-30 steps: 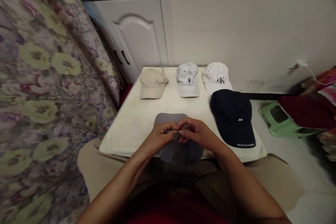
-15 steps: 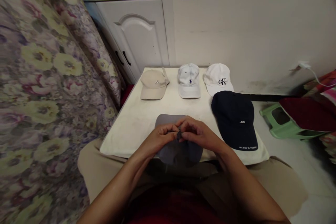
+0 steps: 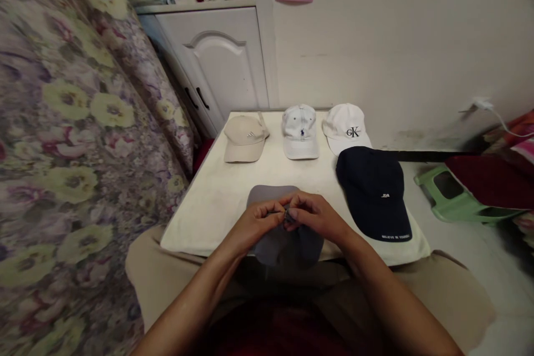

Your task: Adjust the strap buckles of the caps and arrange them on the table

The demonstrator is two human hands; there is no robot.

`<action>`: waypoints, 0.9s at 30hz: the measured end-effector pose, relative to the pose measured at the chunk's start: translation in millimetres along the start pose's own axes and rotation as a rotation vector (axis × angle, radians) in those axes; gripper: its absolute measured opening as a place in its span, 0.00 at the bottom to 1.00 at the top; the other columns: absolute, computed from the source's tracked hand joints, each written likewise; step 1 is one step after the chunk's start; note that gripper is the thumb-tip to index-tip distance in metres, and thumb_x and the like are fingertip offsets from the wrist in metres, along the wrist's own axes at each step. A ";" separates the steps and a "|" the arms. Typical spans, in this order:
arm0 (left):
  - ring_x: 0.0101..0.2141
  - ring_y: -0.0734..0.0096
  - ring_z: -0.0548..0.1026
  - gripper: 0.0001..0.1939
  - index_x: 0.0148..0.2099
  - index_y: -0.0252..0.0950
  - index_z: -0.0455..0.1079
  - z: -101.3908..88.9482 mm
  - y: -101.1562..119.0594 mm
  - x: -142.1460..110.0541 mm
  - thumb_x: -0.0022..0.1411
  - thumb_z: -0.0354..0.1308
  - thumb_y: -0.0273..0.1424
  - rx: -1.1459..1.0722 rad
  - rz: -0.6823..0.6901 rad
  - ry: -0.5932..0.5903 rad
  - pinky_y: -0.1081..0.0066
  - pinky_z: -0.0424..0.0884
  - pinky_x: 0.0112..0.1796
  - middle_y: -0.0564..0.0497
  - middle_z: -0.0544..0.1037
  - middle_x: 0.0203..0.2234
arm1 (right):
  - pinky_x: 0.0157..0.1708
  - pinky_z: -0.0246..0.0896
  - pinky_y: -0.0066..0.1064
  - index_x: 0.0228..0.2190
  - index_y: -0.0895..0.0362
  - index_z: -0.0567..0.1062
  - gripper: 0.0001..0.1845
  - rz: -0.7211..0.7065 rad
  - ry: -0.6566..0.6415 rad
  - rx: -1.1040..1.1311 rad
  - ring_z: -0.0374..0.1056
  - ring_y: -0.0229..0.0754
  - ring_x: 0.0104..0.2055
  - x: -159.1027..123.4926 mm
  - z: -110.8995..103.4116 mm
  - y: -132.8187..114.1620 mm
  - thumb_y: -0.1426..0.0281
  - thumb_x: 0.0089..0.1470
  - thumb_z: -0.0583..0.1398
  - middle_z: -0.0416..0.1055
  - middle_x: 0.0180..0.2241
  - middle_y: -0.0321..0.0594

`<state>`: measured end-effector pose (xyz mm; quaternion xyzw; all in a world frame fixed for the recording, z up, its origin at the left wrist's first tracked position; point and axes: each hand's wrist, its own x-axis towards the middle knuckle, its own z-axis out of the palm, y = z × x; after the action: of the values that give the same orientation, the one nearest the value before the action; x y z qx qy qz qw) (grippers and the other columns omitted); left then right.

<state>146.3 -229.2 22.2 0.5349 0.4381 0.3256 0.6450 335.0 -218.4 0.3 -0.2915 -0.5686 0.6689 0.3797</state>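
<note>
A grey baseball cap (image 3: 283, 247) lies at the table's near edge, its brim (image 3: 267, 193) pointing away from me. Above it, both hands meet fingertip to fingertip. My left hand (image 3: 261, 217) is closed in a pinch on the cap's dark strap (image 3: 287, 214). From the other side, my right hand (image 3: 312, 212) pinches the same strap between thumb and fingers. The fingers hide most of the strap and its fastening. To the right lies a navy cap (image 3: 371, 189) with small white lettering, apart from my right hand.
Along the back of the cream-covered table (image 3: 200, 206) sit a beige cap (image 3: 246, 136), a pale cap (image 3: 300, 130) and a white cap (image 3: 346, 125). Behind stand a white cabinet (image 3: 221, 61) and a wall. A floral curtain (image 3: 83, 150) hangs left; a green stool (image 3: 442, 194) stands right.
The view has tilted up slightly. The fingers have shifted a little on the strap, and more of it shows by the right thumb. The caps on the table have stayed put.
</note>
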 end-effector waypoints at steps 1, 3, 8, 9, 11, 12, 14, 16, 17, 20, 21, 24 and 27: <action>0.29 0.71 0.67 0.11 0.28 0.34 0.70 0.3 0.4 -0.1 0.55 0.62 0.36 0.007 0.000 0.006 0.73 0.60 0.31 0.53 0.73 0.25 | 0.33 0.72 0.33 0.28 0.58 0.68 0.18 0.012 0.008 0.002 0.74 0.38 0.31 -0.2 0.0 0.4 0.57 0.54 0.64 0.73 0.42 0.44; 0.28 0.72 0.66 0.11 0.28 0.34 0.69 0.6 1.1 -0.1 0.55 0.62 0.37 0.029 -0.001 0.030 0.74 0.59 0.30 0.53 0.73 0.24 | 0.33 0.73 0.33 0.29 0.58 0.68 0.17 0.024 0.024 0.002 0.75 0.38 0.32 -0.5 0.2 0.8 0.57 0.54 0.64 0.73 0.42 0.44; 0.27 0.73 0.66 0.10 0.30 0.34 0.70 -0.6 -0.3 0.8 0.55 0.62 0.36 0.077 -0.011 0.084 0.74 0.58 0.28 0.52 0.73 0.26 | 0.37 0.73 0.36 0.31 0.57 0.70 0.16 0.006 0.046 -0.014 0.75 0.40 0.32 -1.0 1.1 -0.3 0.58 0.54 0.64 0.73 0.32 0.38; 0.27 0.73 0.66 0.10 0.30 0.34 0.70 -0.8 -0.8 1.0 0.55 0.62 0.36 0.079 -0.007 0.088 0.74 0.58 0.29 0.52 0.74 0.26 | 0.38 0.73 0.36 0.31 0.57 0.70 0.16 0.000 0.047 -0.012 0.75 0.41 0.33 -1.2 1.3 -1.0 0.58 0.55 0.64 0.72 0.32 0.38; 0.28 0.72 0.67 0.09 0.30 0.34 0.70 -0.8 -1.5 1.3 0.55 0.62 0.35 0.076 0.008 0.095 0.74 0.59 0.29 0.52 0.73 0.26 | 0.38 0.73 0.36 0.30 0.57 0.69 0.16 -0.017 0.046 -0.003 0.75 0.40 0.33 -1.8 1.7 -2.5 0.58 0.55 0.64 0.72 0.35 0.39; 0.28 0.72 0.67 0.10 0.30 0.34 0.69 -0.6 -1.6 1.4 0.54 0.62 0.35 0.072 0.017 0.098 0.74 0.59 0.29 0.53 0.73 0.25 | 0.38 0.73 0.36 0.30 0.56 0.69 0.16 -0.026 0.046 -0.002 0.75 0.40 0.33 -2.1 1.9 -3.3 0.58 0.55 0.64 0.72 0.36 0.39; 0.27 0.73 0.65 0.10 0.29 0.34 0.68 -0.5 -1.8 1.5 0.54 0.63 0.35 0.068 0.029 0.104 0.74 0.58 0.29 0.54 0.71 0.24 | 0.37 0.72 0.36 0.30 0.56 0.69 0.15 -0.044 0.040 -0.014 0.75 0.40 0.33 -2.7 2.2 -4.5 0.58 0.55 0.64 0.72 0.35 0.39; 0.26 0.74 0.64 0.11 0.28 0.35 0.67 -0.9 -2.4 1.6 0.53 0.63 0.35 0.065 0.035 0.103 0.74 0.58 0.29 0.55 0.69 0.23 | 0.37 0.72 0.36 0.30 0.56 0.69 0.14 -0.056 0.029 -0.034 0.74 0.40 0.32 -3.2 2.3 -5.0 0.59 0.56 0.64 0.72 0.32 0.38; 0.26 0.74 0.64 0.11 0.28 0.35 0.67 -1.3 -2.9 1.7 0.53 0.64 0.35 0.059 0.034 0.096 0.74 0.58 0.29 0.56 0.69 0.23 | 0.36 0.72 0.36 0.30 0.56 0.69 0.14 -0.056 0.027 -0.038 0.74 0.41 0.32 -3.3 2.3 -4.9 0.59 0.56 0.63 0.72 0.31 0.37; 0.28 0.73 0.66 0.11 0.29 0.35 0.67 -2.6 -5.5 1.9 0.53 0.65 0.35 0.014 0.009 0.067 0.74 0.59 0.30 0.56 0.69 0.24 | 0.36 0.72 0.36 0.31 0.56 0.70 0.13 -0.044 0.038 -0.039 0.75 0.42 0.32 -3.6 2.3 -4.2 0.59 0.57 0.63 0.73 0.29 0.36; 0.29 0.72 0.67 0.11 0.29 0.35 0.67 -2.8 -6.4 1.9 0.52 0.65 0.35 -0.015 0.002 0.057 0.73 0.60 0.31 0.55 0.70 0.25 | 0.36 0.72 0.36 0.31 0.56 0.69 0.13 -0.043 0.043 -0.039 0.75 0.42 0.32 -3.7 2.4 -4.2 0.59 0.57 0.63 0.73 0.29 0.36; 0.32 0.71 0.70 0.11 0.32 0.35 0.68 -2.1 -8.3 2.1 0.51 0.67 0.34 -0.133 0.017 0.009 0.72 0.63 0.34 0.53 0.73 0.30 | 0.34 0.71 0.35 0.30 0.56 0.68 0.14 -0.065 0.047 -0.057 0.75 0.41 0.31 -4.0 3.4 -5.8 0.59 0.56 0.63 0.72 0.29 0.36; 0.34 0.71 0.71 0.15 0.41 0.36 0.70 -0.7 -8.8 2.5 0.52 0.67 0.33 -0.230 0.053 -0.078 0.71 0.65 0.37 0.51 0.74 0.36 | 0.34 0.71 0.35 0.30 0.55 0.68 0.13 -0.107 0.024 -0.051 0.74 0.40 0.31 -4.7 5.2 -9.0 0.59 0.57 0.62 0.72 0.31 0.37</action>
<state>146.2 -228.6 13.1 0.4809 0.3582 0.3696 0.7098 334.8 -224.6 9.9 -0.2786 -0.5956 0.6294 0.4142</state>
